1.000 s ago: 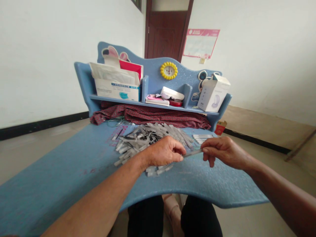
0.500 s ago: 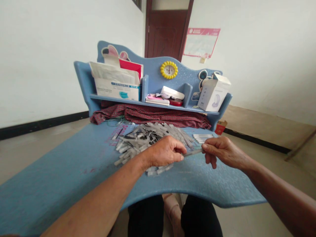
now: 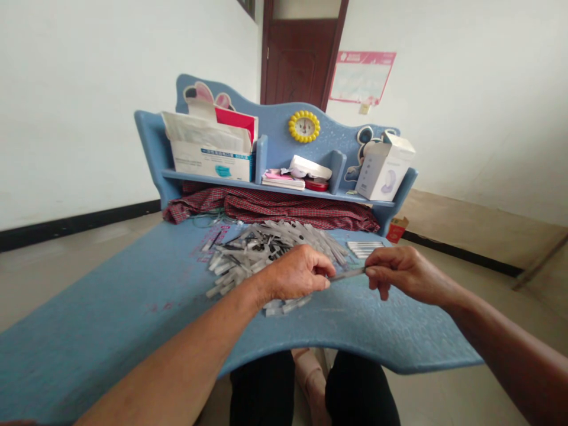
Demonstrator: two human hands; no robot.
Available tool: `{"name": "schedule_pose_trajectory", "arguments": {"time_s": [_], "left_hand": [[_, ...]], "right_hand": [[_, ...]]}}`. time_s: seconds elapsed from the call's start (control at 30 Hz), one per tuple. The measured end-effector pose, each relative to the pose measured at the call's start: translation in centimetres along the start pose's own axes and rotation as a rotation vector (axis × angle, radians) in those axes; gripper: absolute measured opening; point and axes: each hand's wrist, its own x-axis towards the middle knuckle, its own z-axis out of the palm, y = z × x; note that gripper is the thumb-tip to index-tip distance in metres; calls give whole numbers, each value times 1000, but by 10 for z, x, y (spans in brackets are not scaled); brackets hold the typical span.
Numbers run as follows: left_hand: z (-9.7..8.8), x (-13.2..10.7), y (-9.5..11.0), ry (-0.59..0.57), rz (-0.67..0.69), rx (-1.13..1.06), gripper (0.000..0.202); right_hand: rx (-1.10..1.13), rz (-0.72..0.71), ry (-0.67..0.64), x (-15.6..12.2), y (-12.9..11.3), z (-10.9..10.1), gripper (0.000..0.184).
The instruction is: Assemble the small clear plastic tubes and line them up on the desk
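The blue desk (image 3: 133,284) takes up most of the room's middle, its curved near edge over the person's knees and a shelf unit (image 3: 202,175) along its far side. Under the shelf a red checked cloth (image 3: 293,214) lies bunched from left to right. Nearer, a loose pile of slim pieces (image 3: 248,257), grey, clear and black, spreads over the middle of the desk, partly behind the left hand (image 3: 302,273); whether that hand touches it, I cannot tell. The right hand (image 3: 394,272) is held to the right, clear of the pile, just nearer than a neat row of slim pieces (image 3: 364,249) set side by side. Smallest is the held piece (image 3: 348,274), which spans the gap between the hands: left thumb and fingers pinch its left end, right thumb and fingertips its right end, with the fingers hiding both tips. To handle it well, both pinches should be light and the two ends kept in one straight line, since something so thin would probably bend under a sideways push; the left wrist is best kept high, so it does not scatter the pile.
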Motion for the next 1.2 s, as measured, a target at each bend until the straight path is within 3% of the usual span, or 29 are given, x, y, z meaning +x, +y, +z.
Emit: {"name": "schedule_pose_trajectory", "arguments": {"time_s": [0.13, 0.3, 0.47, 0.63, 0.77, 0.93, 1.07, 1.2], "left_hand": [[1, 0, 1, 4, -18, -29, 21], [1, 0, 1, 20, -22, -46, 20], [1, 0, -1, 13, -15, -33, 19], [1, 0, 0, 12, -23, -24, 20], [1, 0, 1, 11, -14, -30, 20], [0, 1, 1, 9, -13, -25, 20], [0, 0, 1, -5, -6, -18, 21], [0, 0, 2, 1, -20, -36, 21]], "right_hand": [[-54, 9, -19, 0, 0, 0, 45], [-34, -4, 52, 1, 1, -1, 36], [-87, 2, -5, 2, 1, 0, 47], [-58, 8, 37, 2, 2, 0, 36], [-98, -6, -13, 2, 1, 0, 46], [-53, -3, 17, 1, -1, 0, 40], [-73, 1, -9, 1, 1, 0, 50], [-26, 9, 20, 1, 3, 0, 40]]}}
